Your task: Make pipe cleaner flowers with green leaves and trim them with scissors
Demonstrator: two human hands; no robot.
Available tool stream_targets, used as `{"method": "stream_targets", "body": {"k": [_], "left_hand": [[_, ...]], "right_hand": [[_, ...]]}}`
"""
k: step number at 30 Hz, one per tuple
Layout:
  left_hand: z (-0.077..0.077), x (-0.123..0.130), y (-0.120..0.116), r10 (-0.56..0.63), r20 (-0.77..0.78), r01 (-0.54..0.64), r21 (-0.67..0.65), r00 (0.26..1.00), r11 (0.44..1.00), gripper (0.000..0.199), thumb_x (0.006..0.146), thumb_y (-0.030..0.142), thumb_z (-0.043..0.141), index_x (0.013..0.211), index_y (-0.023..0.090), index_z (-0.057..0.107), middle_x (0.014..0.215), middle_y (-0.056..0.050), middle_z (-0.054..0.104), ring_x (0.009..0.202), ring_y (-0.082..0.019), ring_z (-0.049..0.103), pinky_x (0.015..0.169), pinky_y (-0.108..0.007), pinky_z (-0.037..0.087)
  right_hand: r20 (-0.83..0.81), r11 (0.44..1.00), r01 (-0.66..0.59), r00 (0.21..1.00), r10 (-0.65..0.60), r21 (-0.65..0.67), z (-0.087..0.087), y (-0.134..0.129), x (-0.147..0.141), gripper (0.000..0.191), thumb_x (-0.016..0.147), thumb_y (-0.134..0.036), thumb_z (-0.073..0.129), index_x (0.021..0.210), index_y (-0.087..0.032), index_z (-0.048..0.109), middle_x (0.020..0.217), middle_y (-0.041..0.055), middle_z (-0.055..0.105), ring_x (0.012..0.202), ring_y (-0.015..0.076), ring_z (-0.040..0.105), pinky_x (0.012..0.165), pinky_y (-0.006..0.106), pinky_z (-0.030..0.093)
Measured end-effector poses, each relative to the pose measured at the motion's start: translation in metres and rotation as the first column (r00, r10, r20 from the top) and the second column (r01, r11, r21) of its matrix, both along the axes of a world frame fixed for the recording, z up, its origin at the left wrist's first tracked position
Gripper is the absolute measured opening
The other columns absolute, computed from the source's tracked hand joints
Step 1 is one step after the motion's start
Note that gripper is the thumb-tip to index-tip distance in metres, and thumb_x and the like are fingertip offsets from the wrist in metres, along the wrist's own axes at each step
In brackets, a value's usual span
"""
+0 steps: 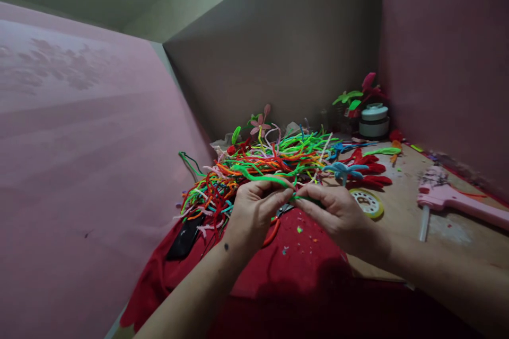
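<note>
My left hand pinches a bright green pipe cleaner, which arches over the fingers with one end pointing left. Close beside it, my right hand has its thumb and fingertips pressed together on the same green pipe cleaner where it passes between the hands. The fingertips of both hands almost meet, hiding part of the piece. Below them, scissors lie partly covered by the hands. A large heap of multicoloured pipe cleaners spreads just behind.
A pink glue gun lies at the right on a wooden board. Near my right hand are a yellow tape roll and a blue pipe-cleaner flower. A black phone rests on the red cloth. A lidded container stands behind.
</note>
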State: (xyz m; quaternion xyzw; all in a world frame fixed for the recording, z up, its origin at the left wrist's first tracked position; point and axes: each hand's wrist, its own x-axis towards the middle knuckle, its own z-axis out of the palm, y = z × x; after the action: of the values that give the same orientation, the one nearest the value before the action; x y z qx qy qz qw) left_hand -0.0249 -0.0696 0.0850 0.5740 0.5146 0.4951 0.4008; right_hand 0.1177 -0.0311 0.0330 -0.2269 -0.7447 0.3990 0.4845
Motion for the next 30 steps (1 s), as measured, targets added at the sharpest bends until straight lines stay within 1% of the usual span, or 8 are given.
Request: {"method": "stream_targets", "body": {"k": [5,7,11,16,19,22,26,30], "left_hand": [[-0.008,0.003,0.006,0.028,0.205,-0.023,-0.030,0.978,0.999,0.014,0.062,0.024,0.072,0.067,0.016,0.062,0.048,0.007,0.042,0.042,-0.003,0.025,0.042,-0.019,0.021],[-0.010,0.004,0.009,0.000,0.268,0.016,-0.058,0.963,0.998,0.014,0.063,0.025,0.071,0.067,0.015,0.061,0.047,0.008,0.038,0.041,-0.002,0.023,0.040,-0.019,0.018],[-0.010,0.008,0.009,0.030,0.315,-0.007,-0.075,0.949,0.997,0.014,0.063,0.021,0.070,0.069,0.013,0.060,0.047,0.008,0.038,0.040,-0.001,0.024,0.039,-0.017,0.017],[-0.011,0.008,0.009,0.059,0.304,-0.032,-0.094,0.951,0.995,0.013,0.067,0.020,0.068,0.070,0.012,0.058,0.051,0.007,0.041,0.039,0.000,0.026,0.038,-0.016,0.019],[-0.012,0.005,0.010,0.050,0.314,-0.021,-0.096,0.948,0.995,0.014,0.066,0.021,0.069,0.070,0.013,0.058,0.054,0.007,0.043,0.040,0.000,0.030,0.039,-0.015,0.023],[-0.013,0.004,0.010,0.049,0.303,-0.034,-0.053,0.952,0.998,0.016,0.066,0.024,0.070,0.071,0.014,0.058,0.055,0.006,0.043,0.043,-0.001,0.033,0.041,-0.015,0.025],[-0.010,0.000,0.009,0.033,0.200,-0.037,0.016,0.979,0.999,0.017,0.068,0.028,0.068,0.076,0.015,0.060,0.059,0.006,0.045,0.046,-0.002,0.032,0.043,-0.016,0.025],[-0.002,-0.009,0.007,-0.097,-0.057,0.094,-0.058,0.994,0.994,0.017,0.071,0.029,0.064,0.077,0.014,0.062,0.064,0.002,0.051,0.052,-0.004,0.037,0.048,-0.018,0.028]], "right_hand": [[-0.275,0.733,-0.398,0.916,0.291,-0.552,0.003,0.006,-0.003,0.017,0.079,-0.031,0.051,0.068,-0.020,0.044,0.044,-0.0108,0.023,0.038,0.0054,0.015,0.036,0.020,0.015],[-0.254,0.744,-0.385,0.923,0.290,-0.547,0.004,0.007,-0.003,0.018,0.080,-0.030,0.049,0.067,-0.020,0.042,0.043,-0.0111,0.021,0.037,0.0056,0.014,0.035,0.020,0.015],[0.044,0.994,0.048,0.998,-0.052,0.093,-0.002,0.006,0.001,0.017,0.081,-0.022,0.048,0.066,-0.017,0.051,0.052,-0.0032,0.044,0.046,0.0083,0.039,0.047,0.022,0.030],[-0.004,0.666,0.258,0.934,-0.357,0.700,-0.015,0.003,0.002,0.019,0.082,-0.011,0.045,0.065,-0.015,0.055,0.056,0.0019,0.055,0.054,0.0120,0.049,0.055,0.025,0.033],[0.060,0.837,0.190,0.965,-0.256,0.513,-0.011,0.000,0.001,0.018,0.082,-0.015,0.045,0.066,-0.016,0.054,0.056,0.0003,0.052,0.053,0.0106,0.046,0.053,0.024,0.033],[0.018,0.998,-0.051,0.998,0.052,-0.032,-0.003,0.000,-0.001,0.018,0.084,-0.024,0.046,0.067,-0.017,0.051,0.051,-0.0048,0.040,0.045,0.0071,0.035,0.044,0.021,0.027],[-0.283,0.772,-0.401,0.913,0.293,-0.494,0.001,0.003,-0.004,0.023,0.083,-0.029,0.048,0.064,-0.018,0.042,0.045,-0.0092,0.028,0.039,0.0047,0.019,0.037,0.020,0.015],[-0.332,0.762,-0.409,0.905,0.266,-0.503,-0.001,0.004,-0.003,0.023,0.082,-0.030,0.051,0.064,-0.017,0.046,0.045,-0.0091,0.029,0.039,0.0038,0.020,0.038,0.020,0.015]]}}
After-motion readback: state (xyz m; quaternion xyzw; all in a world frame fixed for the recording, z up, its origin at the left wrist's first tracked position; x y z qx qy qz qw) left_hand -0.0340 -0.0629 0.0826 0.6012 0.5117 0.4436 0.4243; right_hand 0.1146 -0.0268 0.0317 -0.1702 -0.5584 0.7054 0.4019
